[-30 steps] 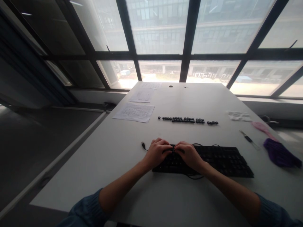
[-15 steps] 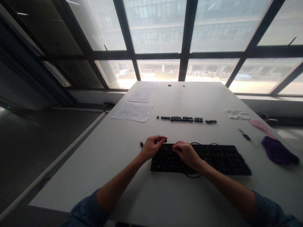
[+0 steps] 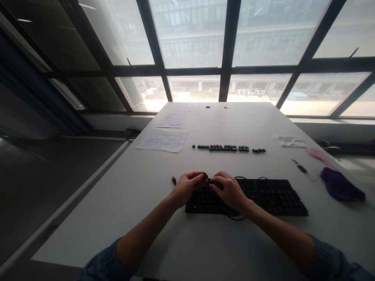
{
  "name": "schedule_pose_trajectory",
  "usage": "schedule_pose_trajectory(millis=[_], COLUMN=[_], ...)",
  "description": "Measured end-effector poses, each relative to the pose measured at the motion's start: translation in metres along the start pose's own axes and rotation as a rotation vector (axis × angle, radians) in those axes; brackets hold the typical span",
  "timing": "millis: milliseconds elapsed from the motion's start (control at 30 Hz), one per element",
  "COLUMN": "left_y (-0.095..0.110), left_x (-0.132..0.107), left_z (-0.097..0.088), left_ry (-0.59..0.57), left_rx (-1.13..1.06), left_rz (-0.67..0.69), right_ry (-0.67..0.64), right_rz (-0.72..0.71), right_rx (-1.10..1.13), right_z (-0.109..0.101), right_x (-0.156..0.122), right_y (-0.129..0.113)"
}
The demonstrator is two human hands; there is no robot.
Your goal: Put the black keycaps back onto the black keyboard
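Observation:
A black keyboard (image 3: pixel 272 197) lies on the white table, with both of my hands over its left half. Between the thumb and fingers of my left hand (image 3: pixel 189 187) is a small black keycap (image 3: pixel 205 176), pinched above the keyboard's back edge. My right hand (image 3: pixel 228 189) is closed just right of it, fingertips close to the keycap. Whatever it may hold is too dark against the keys to make out. Beyond the keyboard, loose black keycaps (image 3: pixel 223 148) stand in a broken row.
Written paper sheets (image 3: pixel 164 140) lie at the left. A USB plug (image 3: pixel 174 180) rests beside the keyboard's left corner. To the right are a dark-handled tool (image 3: pixel 302 168), a white cloth (image 3: pixel 291 141), a pink cloth (image 3: pixel 320 157) and a purple cloth (image 3: pixel 341 185). Windows rise behind the table.
My hands have come closer together. The right fingertips now reach near the keycap in my left hand. The whole view has shifted slightly.

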State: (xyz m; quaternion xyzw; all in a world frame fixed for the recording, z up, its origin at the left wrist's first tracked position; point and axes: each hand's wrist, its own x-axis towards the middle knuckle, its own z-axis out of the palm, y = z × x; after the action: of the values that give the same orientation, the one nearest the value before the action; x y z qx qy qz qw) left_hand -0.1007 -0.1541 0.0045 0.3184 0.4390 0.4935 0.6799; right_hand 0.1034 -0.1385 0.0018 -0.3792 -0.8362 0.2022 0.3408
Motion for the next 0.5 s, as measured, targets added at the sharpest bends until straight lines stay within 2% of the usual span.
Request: schedule_pose_trajectory(millis=[100, 200, 300, 367, 500], left_y=[-0.001, 0.001, 0.006, 0.009, 0.014], left_x=[-0.002, -0.004, -0.005, -0.005, -0.004], left_z=[0.003, 0.004, 0.003, 0.0, -0.006], left_ry=[-0.032, -0.071, -0.075, -0.012, 0.164], left_rx=[-0.025, 0.051, 0.184, 0.328, 0.654], left_rz=[0.007, 0.018, 0.03, 0.089, 0.319], right_ry=[0.127, 0.128, 0.092, 0.088, 0.015], right_rz=[-0.031, -0.154, -0.185, -0.145, -0.037], right_rx=[0.154, 0.217, 0.233, 0.224, 0.168], right_z=[0.002, 0.0, -0.003, -0.002, 0.007], right_x=[0.006, 0.017, 0.024, 0.025, 0.017], right_y=[-0.008, -0.013, -0.01, -0.004, 0.011])
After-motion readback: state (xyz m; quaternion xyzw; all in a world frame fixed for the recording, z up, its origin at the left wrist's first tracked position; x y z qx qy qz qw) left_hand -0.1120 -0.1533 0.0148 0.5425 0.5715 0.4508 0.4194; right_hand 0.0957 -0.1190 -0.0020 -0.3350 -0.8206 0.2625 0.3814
